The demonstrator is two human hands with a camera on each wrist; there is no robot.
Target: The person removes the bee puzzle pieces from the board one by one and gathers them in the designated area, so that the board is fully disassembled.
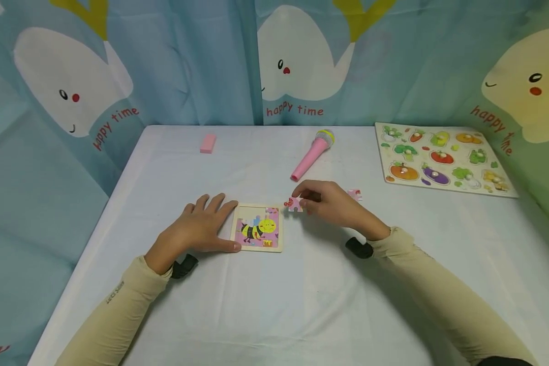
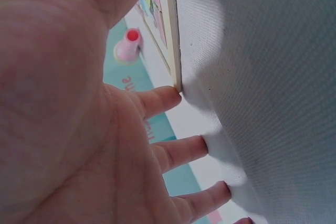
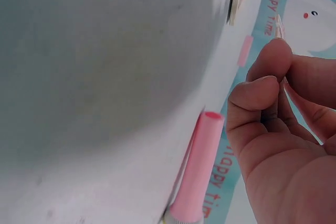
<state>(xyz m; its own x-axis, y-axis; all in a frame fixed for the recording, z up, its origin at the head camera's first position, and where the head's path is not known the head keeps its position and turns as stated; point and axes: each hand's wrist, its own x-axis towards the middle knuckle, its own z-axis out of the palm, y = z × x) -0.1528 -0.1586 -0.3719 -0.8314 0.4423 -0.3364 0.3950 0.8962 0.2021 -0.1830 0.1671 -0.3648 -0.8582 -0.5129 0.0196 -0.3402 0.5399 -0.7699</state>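
A square wooden jigsaw puzzle point(image 1: 258, 249) with a bee picture lies on the table. My left hand point(image 1: 201, 226) is at its left side, fingers spread; the thumb touches the lower left corner and the index finger the upper left one. In the left wrist view, the straight fingers point(image 2: 181, 153) reach down beside the frame point(image 2: 170, 40). Just right of the puzzle, my right hand point(image 1: 331, 203) pinches a pink puzzle piece point(image 1: 295, 205) between thumb and fingers. The right wrist view shows this piece point(image 3: 280, 26) edge-on above the fingertips. Another pink puzzle piece point(image 1: 354, 194) lies behind the right hand.
A pink toy microphone point(image 1: 310, 158) lies beyond the right hand. At the back left is a pink block point(image 1: 208, 143). A vegetable peg board point(image 1: 444, 158) occupies the back right. Printed curtains point(image 1: 210, 61) hang around the white table point(image 1: 265, 305).
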